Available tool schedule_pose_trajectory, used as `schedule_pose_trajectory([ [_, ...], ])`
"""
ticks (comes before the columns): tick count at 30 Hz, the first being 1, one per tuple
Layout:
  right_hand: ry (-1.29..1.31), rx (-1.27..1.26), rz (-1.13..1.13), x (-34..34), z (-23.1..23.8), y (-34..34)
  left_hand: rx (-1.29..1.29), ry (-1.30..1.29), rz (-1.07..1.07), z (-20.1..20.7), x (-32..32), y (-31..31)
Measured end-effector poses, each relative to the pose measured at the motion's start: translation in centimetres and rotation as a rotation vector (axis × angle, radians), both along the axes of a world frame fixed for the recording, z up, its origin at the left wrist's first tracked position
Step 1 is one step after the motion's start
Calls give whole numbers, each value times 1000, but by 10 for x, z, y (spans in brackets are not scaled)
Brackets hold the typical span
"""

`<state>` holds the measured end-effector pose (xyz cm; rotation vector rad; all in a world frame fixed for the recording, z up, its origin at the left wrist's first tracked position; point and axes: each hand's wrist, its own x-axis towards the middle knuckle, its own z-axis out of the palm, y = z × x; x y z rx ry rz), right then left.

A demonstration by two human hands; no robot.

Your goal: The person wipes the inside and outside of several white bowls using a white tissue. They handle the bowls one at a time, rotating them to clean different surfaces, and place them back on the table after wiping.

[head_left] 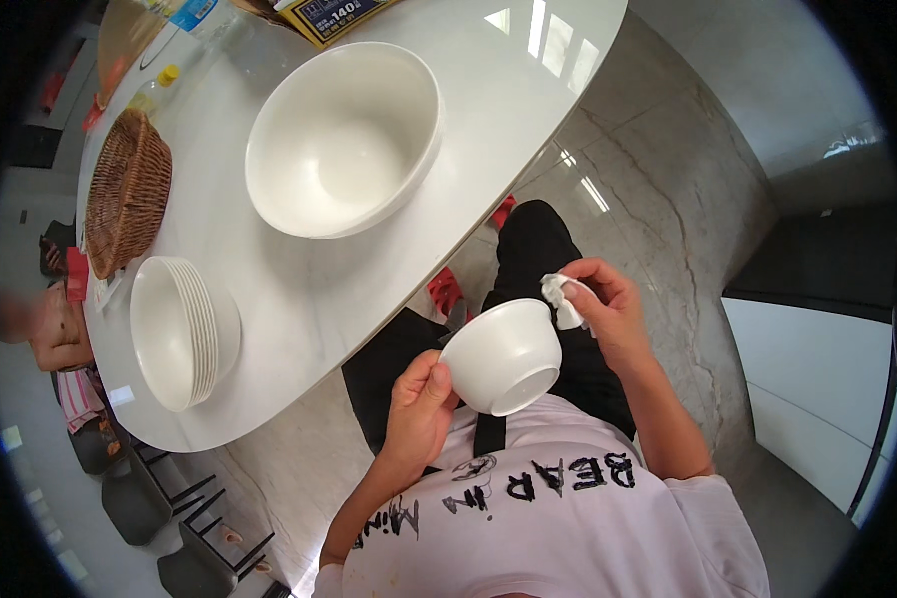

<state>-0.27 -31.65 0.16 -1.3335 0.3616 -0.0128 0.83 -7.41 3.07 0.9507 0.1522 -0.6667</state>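
A small white bowl [503,359] is tilted over my lap, its foot facing toward me. My left hand [421,411] grips its rim, thumb on the outside wall and the other fingers partly hidden. Just right of the bowl, my right hand [608,307] pinches a crumpled white tissue [564,299] close to the bowl's side; whether the tissue touches it I cannot tell. On the table, a stack of several white bowls [181,334] stands at the near left. Farther back sits a large white bowl [344,140], its inside bare.
The glossy white table [299,329] has its edge in front of my knees. A brown wicker basket [128,194], a yellow-capped bottle [157,90] and a printed box [329,18] are on it. Dark chairs [145,503] and another person [60,324] are at the left.
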Motion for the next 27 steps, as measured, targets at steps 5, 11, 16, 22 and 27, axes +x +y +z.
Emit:
schedule_pose_trajectory([
  [5,-66,214,210,-4,23,17,0,-15,-41,-8,0,4],
  [11,-381,-420,273,-6,52,24,35,136,-92,0,12,-4],
  [16,-602,-608,545,-9,58,45,-73,309,-113,-3,3,-4],
  [22,-590,-540,418,-2,60,37,45,263,-105,-8,3,0],
  [27,-809,-1325,372,13,61,47,51,206,-172,-3,1,-1],
])
